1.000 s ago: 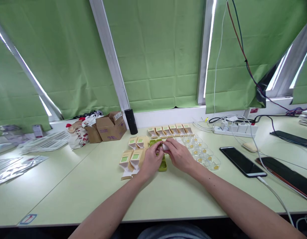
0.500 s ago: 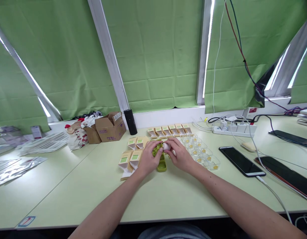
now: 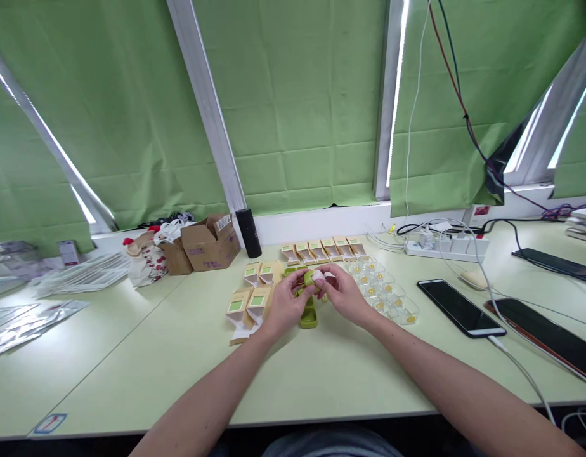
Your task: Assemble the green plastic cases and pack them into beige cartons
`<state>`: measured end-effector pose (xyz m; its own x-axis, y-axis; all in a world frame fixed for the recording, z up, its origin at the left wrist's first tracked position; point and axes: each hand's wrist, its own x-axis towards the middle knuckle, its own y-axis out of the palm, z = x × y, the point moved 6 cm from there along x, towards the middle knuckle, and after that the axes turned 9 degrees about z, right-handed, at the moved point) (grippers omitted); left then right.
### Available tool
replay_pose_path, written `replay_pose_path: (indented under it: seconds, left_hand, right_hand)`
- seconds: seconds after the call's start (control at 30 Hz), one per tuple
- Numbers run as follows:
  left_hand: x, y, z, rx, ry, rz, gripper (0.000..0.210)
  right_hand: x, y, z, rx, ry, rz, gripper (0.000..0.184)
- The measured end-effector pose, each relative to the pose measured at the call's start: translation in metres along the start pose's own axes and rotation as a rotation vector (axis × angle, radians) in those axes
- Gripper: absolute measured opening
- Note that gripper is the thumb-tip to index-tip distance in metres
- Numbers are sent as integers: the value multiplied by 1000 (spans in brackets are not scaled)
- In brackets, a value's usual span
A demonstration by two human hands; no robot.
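Note:
Near the middle of the table, my left hand (image 3: 290, 303) is closed on a small green case (image 3: 309, 278). My right hand (image 3: 344, 296) pinches a smooth white rounded piece (image 3: 318, 275) against that case. Fingers cover much of both, so I cannot tell whether the piece sits inside. Beneath the hands lie more small green cases, the nearest an open green tray (image 3: 308, 318). Open card boxes (image 3: 258, 303) with green labels stand left of my left hand. To the right of my right hand are clear plastic cups (image 3: 389, 291) with yellow spots, set in rows.
A row of card boxes (image 3: 321, 251) stands at the back. Behind to the left are a cardboard carton (image 3: 210, 244) and a black cylinder (image 3: 248, 233). On the right lie phones (image 3: 460, 308), cables and a power strip (image 3: 445, 246). Flat plastic bags (image 3: 36, 327) lie far left.
The green case now shows between my hands, raised beside the white piece, which was held up alone in view before. Both hands have shifted only slightly.

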<state>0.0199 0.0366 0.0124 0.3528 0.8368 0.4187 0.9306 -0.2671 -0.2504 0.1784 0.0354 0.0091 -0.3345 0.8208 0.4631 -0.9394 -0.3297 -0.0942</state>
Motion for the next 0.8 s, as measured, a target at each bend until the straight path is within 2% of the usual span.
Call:
replay_pose_path:
  seconds: [0.2, 0.4, 0.57, 0.8]
  left_hand:
    - [-1, -3, 4, 47, 6, -48, 50]
    - [1, -16, 11, -19, 14, -139, 60]
    - [1, -20, 13, -108, 36, -181, 66]
    - [0, -24, 16, -219, 27, -249, 66]
  right_hand:
    - [1, 3, -4, 94, 24, -42, 46]
    - [8, -27, -24, 356, 86, -231, 58]
    - [9, -35, -34, 617, 138, -211, 46]
    - [7, -30, -34, 746, 189, -205, 34]
